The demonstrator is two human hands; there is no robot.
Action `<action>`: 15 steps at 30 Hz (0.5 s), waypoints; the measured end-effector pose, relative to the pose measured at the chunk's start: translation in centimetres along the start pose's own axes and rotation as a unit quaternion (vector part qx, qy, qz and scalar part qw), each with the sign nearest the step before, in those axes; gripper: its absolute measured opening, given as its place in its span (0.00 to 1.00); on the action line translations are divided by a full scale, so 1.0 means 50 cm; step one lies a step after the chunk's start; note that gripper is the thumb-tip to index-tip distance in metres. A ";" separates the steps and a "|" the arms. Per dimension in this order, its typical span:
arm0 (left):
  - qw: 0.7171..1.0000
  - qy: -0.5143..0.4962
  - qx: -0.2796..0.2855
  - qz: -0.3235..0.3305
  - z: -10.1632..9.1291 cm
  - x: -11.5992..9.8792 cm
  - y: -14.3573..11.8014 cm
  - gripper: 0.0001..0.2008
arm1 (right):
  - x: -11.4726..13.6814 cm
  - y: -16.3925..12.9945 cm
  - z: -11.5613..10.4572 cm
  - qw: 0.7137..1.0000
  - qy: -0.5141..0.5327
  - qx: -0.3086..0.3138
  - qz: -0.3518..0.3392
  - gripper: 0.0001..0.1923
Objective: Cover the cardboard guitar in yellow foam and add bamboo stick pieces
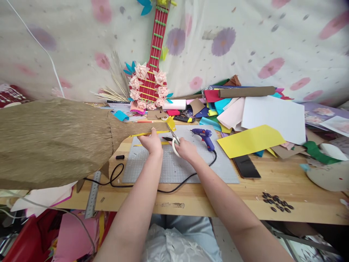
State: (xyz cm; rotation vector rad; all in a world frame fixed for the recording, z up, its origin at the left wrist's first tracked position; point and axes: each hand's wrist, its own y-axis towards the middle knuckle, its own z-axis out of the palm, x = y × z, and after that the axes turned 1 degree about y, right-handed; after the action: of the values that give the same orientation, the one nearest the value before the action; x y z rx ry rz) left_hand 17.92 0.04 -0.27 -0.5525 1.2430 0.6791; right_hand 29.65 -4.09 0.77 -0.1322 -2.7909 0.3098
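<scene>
A large brown crepe-paper-covered shape, with a narrow neck, reaches in from the left. Along the neck's near edge runs a thin yellow paper strip. My left hand is closed around the neck's edge near its right end, over the strip. White-handled scissors are gripped in my right hand, their blades pointing at a yellow paper piece at the neck's tip. Beneath the hands, a grey cutting mat carries another yellow strip and a dark pen.
A purple glue gun lies on the mat, its black cord looping along the front. To the right are a phone, yellow paper and several dark seeds. A metal ruler overhangs the edge. Behind stands a red flowered paper guitar.
</scene>
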 end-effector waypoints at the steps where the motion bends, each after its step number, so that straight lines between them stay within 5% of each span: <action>1: 1.000 -0.002 -0.013 -0.008 0.000 -0.003 -0.001 0.18 | -0.001 0.000 0.001 1.000 -0.006 -0.006 0.000 0.35; 15: 0.995 -0.063 -0.045 -0.070 -0.007 -0.035 -0.017 0.18 | -0.014 0.005 0.004 0.999 -0.026 -0.023 -0.013 0.36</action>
State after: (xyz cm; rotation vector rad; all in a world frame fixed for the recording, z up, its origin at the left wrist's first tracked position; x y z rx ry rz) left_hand 18.01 -1.07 1.34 -0.6548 1.0491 0.6447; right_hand 30.26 -3.97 0.29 -0.0988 -2.8503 0.2459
